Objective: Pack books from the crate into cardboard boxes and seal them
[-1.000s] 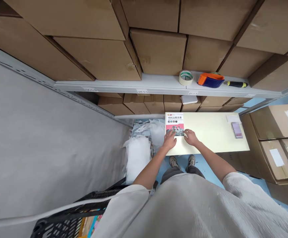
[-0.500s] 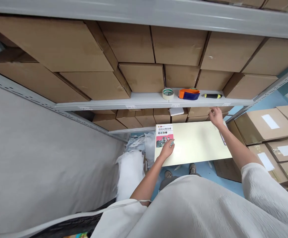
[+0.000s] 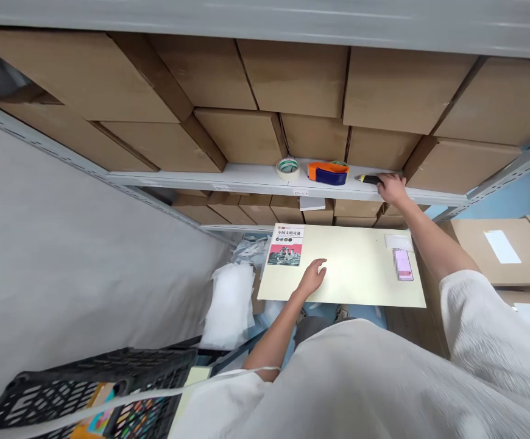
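Now, hands apart: left hand (image 3: 311, 278) loosely open over the tabletop (image 3: 360, 262), book (image 3: 286, 246) at its far-left corner; right hand (image 3: 393, 189) on the tool (image 3: 370, 179), shelf (image 3: 249, 175) beyond, grip unclear; near-left, a crate (image 3: 155, 364) holds colourful items (image 3: 101, 419).

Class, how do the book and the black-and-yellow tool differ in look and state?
The book is broad and flat; the tool is narrow. The book lies untouched on the table; the tool, at the shelf, is partly covered by the right hand. Both show more than one colour.
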`<state>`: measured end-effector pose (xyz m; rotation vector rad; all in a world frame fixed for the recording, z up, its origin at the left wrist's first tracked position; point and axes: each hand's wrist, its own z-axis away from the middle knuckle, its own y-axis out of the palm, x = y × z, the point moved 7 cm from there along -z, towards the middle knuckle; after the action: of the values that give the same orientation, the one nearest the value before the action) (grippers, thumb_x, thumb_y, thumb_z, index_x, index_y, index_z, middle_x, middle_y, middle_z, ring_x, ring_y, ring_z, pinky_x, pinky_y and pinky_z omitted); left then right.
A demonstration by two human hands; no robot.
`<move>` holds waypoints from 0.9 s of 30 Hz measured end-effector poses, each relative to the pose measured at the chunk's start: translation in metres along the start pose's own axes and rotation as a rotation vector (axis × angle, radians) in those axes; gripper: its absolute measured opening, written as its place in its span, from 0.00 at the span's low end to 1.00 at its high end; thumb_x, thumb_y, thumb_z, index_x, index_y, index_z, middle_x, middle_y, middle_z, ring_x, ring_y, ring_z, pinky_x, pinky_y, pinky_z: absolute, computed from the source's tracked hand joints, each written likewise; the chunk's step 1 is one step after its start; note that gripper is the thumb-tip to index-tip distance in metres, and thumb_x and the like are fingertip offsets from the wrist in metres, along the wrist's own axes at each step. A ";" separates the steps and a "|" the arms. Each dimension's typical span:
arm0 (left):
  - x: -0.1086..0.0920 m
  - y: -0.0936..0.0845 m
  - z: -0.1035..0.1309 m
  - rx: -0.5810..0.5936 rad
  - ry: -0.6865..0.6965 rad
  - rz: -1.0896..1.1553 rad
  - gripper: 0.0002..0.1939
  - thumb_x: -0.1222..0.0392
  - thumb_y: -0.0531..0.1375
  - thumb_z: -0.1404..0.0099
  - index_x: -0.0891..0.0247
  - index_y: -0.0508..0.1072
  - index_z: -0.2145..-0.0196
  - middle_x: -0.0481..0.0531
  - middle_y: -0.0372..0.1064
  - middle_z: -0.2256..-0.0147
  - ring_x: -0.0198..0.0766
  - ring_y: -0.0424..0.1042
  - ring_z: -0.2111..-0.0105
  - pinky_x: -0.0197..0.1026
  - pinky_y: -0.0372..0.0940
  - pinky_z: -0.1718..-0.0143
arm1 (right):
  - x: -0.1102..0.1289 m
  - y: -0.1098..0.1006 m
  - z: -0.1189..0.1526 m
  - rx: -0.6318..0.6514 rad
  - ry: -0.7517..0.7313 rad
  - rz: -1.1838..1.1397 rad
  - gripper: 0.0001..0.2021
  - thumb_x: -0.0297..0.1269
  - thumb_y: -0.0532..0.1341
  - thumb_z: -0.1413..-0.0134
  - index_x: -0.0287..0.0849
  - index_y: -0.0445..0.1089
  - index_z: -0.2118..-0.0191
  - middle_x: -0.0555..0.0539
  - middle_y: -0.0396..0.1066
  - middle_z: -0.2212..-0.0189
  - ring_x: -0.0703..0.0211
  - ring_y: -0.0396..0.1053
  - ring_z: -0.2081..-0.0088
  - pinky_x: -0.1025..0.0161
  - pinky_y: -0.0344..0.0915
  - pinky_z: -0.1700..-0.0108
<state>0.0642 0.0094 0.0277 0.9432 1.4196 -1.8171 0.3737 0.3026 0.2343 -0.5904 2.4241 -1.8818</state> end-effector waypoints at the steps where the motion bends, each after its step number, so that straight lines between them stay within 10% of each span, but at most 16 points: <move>1: -0.002 0.003 0.000 0.004 -0.007 -0.002 0.20 0.63 0.57 0.25 0.60 0.76 0.38 0.59 0.74 0.37 0.46 0.73 0.35 0.52 0.66 0.30 | 0.000 -0.001 0.000 0.001 -0.020 -0.010 0.25 0.42 0.53 0.30 0.39 0.74 0.35 0.31 0.76 0.38 0.30 0.64 0.40 0.30 0.60 0.37; 11: -0.009 0.036 -0.015 0.120 -0.006 0.004 0.21 0.62 0.56 0.25 0.57 0.77 0.37 0.57 0.76 0.38 0.46 0.77 0.41 0.53 0.71 0.35 | 0.013 -0.017 0.116 -0.041 -0.008 -0.057 0.29 0.49 0.55 0.27 0.41 0.64 0.29 0.34 0.75 0.38 0.34 0.68 0.41 0.42 0.65 0.39; 20: -0.007 0.072 -0.009 0.229 -0.001 -0.048 0.21 0.63 0.57 0.25 0.57 0.77 0.38 0.57 0.76 0.38 0.44 0.79 0.42 0.51 0.73 0.37 | -0.031 0.107 0.295 0.369 0.696 -0.149 0.17 0.41 0.60 0.32 0.44 0.68 0.41 0.39 0.80 0.49 0.42 0.78 0.51 0.55 0.69 0.54; 27: 0.010 0.075 0.004 0.274 -0.056 -0.098 0.22 0.63 0.57 0.26 0.58 0.77 0.37 0.57 0.76 0.38 0.46 0.79 0.42 0.52 0.73 0.36 | -0.049 0.161 0.351 0.605 0.727 -0.022 0.15 0.39 0.57 0.28 0.41 0.68 0.41 0.33 0.75 0.45 0.42 0.76 0.46 0.54 0.69 0.52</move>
<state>0.1200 -0.0110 -0.0191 0.9613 1.2219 -2.1332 0.4577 0.0234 -0.0239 0.1350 1.8901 -3.0323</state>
